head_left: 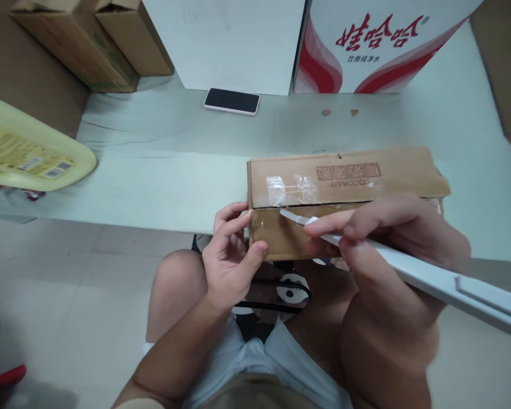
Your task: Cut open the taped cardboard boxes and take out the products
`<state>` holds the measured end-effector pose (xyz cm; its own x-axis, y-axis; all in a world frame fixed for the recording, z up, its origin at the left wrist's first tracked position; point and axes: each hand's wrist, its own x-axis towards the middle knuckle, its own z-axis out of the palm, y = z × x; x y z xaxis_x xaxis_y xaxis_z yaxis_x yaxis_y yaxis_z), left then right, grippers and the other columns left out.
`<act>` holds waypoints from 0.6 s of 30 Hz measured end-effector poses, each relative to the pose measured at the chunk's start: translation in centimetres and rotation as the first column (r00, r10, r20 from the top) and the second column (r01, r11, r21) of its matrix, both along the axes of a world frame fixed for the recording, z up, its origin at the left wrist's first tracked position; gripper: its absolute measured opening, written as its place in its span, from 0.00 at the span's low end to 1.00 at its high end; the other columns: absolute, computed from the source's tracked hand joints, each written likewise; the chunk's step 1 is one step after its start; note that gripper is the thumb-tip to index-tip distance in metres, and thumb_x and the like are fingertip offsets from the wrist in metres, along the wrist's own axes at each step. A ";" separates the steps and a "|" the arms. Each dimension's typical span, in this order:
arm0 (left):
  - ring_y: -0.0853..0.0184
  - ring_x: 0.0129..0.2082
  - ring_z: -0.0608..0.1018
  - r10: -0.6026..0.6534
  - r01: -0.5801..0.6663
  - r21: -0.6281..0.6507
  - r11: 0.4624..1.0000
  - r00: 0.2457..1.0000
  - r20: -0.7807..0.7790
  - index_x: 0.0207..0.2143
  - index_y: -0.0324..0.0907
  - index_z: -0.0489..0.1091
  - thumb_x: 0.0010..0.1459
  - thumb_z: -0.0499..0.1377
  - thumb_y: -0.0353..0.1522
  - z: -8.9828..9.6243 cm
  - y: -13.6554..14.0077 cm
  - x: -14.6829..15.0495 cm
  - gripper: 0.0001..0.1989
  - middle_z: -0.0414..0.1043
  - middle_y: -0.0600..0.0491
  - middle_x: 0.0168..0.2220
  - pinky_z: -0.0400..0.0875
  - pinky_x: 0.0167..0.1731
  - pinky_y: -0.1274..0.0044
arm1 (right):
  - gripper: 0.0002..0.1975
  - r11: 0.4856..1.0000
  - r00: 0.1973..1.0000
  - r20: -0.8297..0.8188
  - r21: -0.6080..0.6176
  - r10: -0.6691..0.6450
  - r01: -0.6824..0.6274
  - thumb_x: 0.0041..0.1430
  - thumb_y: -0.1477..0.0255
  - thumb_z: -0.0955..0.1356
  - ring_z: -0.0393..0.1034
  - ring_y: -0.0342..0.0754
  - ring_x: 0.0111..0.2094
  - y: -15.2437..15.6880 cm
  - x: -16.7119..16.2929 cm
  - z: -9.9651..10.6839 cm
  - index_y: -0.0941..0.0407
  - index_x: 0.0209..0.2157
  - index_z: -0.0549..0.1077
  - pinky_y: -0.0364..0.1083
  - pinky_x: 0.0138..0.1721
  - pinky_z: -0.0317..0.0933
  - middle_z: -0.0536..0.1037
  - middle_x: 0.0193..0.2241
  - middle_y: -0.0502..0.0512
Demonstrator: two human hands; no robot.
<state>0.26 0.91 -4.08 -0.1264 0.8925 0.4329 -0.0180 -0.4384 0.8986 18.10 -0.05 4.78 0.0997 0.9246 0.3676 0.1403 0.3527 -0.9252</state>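
Note:
A brown cardboard box (292,170) lies at the table's front edge, with printed lettering and clear tape on its top. A dark seam runs along its length. My left hand (234,255) grips the box's left end, thumb on the near side and fingers at the corner. In my right hand (392,244) is a white utility knife (413,264), its handle extending toward the lower right. The knife's thin tip is at the seam near the left end; whether it has entered the gap I cannot tell. My right hand covers the box's near right part.
A phone (232,101) lies behind the box, before a white carton (225,45) and a red-and-white carton (378,51). Two small brown scraps (326,112) are on the table (153,170). A yellow jug (29,145) and brown boxes (80,45) stand left.

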 end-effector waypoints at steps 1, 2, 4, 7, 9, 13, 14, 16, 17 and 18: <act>0.61 0.59 0.75 0.000 0.000 0.000 1.000 1.000 0.001 0.54 0.55 0.78 0.59 0.70 0.37 0.0 0.0 0.0 0.19 0.72 0.48 0.55 0.76 0.58 0.69 | 0.08 1.000 0.999 -0.036 0.022 0.005 -0.004 0.60 0.78 0.69 0.81 0.46 0.28 0.1 -0.1 -0.1 0.49 0.34 0.73 0.44 0.28 0.76 0.85 0.33 0.47; 0.61 0.59 0.75 0.002 -0.002 0.000 1.000 1.000 0.001 0.54 0.55 0.78 0.59 0.70 0.37 0.0 0.0 0.0 0.19 0.72 0.49 0.55 0.76 0.57 0.69 | 0.09 0.999 0.998 -0.066 0.037 0.004 -0.002 0.59 0.79 0.70 0.80 0.45 0.27 0.2 -0.3 -0.1 0.49 0.34 0.74 0.43 0.27 0.76 0.85 0.33 0.47; 0.61 0.58 0.76 0.010 -0.010 -0.015 1.000 1.000 -0.002 0.53 0.54 0.78 0.58 0.71 0.38 0.1 0.0 0.0 0.19 0.72 0.48 0.54 0.77 0.57 0.69 | 0.10 0.999 0.995 -0.097 0.040 -0.011 0.015 0.59 0.81 0.70 0.80 0.44 0.27 0.3 -0.5 -0.2 0.50 0.34 0.74 0.41 0.27 0.75 0.86 0.33 0.46; 0.59 0.58 0.77 0.033 -0.034 -0.055 0.998 0.999 -0.012 0.51 0.51 0.79 0.58 0.71 0.40 0.2 0.1 0.0 0.18 0.73 0.47 0.53 0.77 0.56 0.67 | 0.11 0.999 0.991 -0.120 0.004 -0.052 0.053 0.59 0.82 0.69 0.81 0.44 0.29 0.3 -0.7 -0.2 0.50 0.35 0.74 0.40 0.29 0.77 0.86 0.33 0.46; 0.59 0.58 0.77 0.038 -0.039 -0.049 0.998 0.999 -0.023 0.50 0.50 0.79 0.58 0.71 0.41 0.3 0.1 0.0 0.18 0.73 0.46 0.53 0.77 0.56 0.67 | 0.11 0.997 0.989 -0.127 -0.007 -0.077 0.077 0.59 0.82 0.69 0.81 0.44 0.30 0.3 -0.7 -0.1 0.51 0.35 0.75 0.41 0.30 0.77 0.86 0.34 0.47; 0.61 0.57 0.76 0.020 -0.020 0.000 1.000 0.999 -0.041 0.52 0.51 0.78 0.59 0.70 0.39 0.2 0.1 -0.1 0.18 0.73 0.47 0.53 0.77 0.56 0.69 | 0.10 0.988 0.979 -0.133 0.007 -0.152 0.154 0.60 0.82 0.69 0.81 0.44 0.29 0.4 -1.0 0.4 0.51 0.34 0.75 0.41 0.28 0.76 0.84 0.31 0.46; 0.61 0.57 0.76 0.014 -0.014 0.011 1.000 0.999 -0.044 0.53 0.52 0.78 0.60 0.69 0.38 0.2 0.2 -0.1 0.18 0.72 0.47 0.53 0.77 0.56 0.69 | 0.09 0.986 0.978 -0.126 0.018 -0.165 0.168 0.59 0.81 0.70 0.81 0.44 0.29 0.4 -1.1 0.6 0.51 0.33 0.75 0.41 0.28 0.76 0.84 0.31 0.46; 0.61 0.57 0.76 0.012 -0.011 0.026 1.000 0.998 -0.056 0.54 0.52 0.77 0.60 0.69 0.37 0.2 0.2 -0.1 0.18 0.72 0.47 0.53 0.77 0.55 0.69 | 0.09 0.977 0.973 -0.107 0.032 -0.205 0.209 0.58 0.81 0.71 0.81 0.45 0.29 0.4 -1.0 0.9 0.52 0.32 0.75 0.41 0.27 0.75 0.83 0.29 0.47; 0.61 0.57 0.76 0.017 -0.015 0.031 0.999 0.998 -0.066 0.53 0.51 0.77 0.61 0.69 0.38 0.2 0.2 -0.2 0.18 0.72 0.47 0.53 0.77 0.54 0.69 | 0.09 0.967 0.963 -0.110 0.038 -0.248 0.253 0.57 0.81 0.71 0.81 0.46 0.28 0.3 -0.7 1.0 0.52 0.31 0.75 0.42 0.25 0.75 0.82 0.28 0.47; 0.61 0.57 0.76 0.024 -0.021 0.032 0.999 0.997 -0.077 0.53 0.50 0.77 0.61 0.69 0.39 0.2 0.3 -0.2 0.18 0.72 0.46 0.53 0.77 0.54 0.69 | 0.09 0.952 0.947 -0.125 0.045 -0.295 0.303 0.55 0.81 0.71 0.80 0.47 0.27 0.3 -0.3 1.1 0.52 0.30 0.75 0.43 0.24 0.74 0.82 0.27 0.47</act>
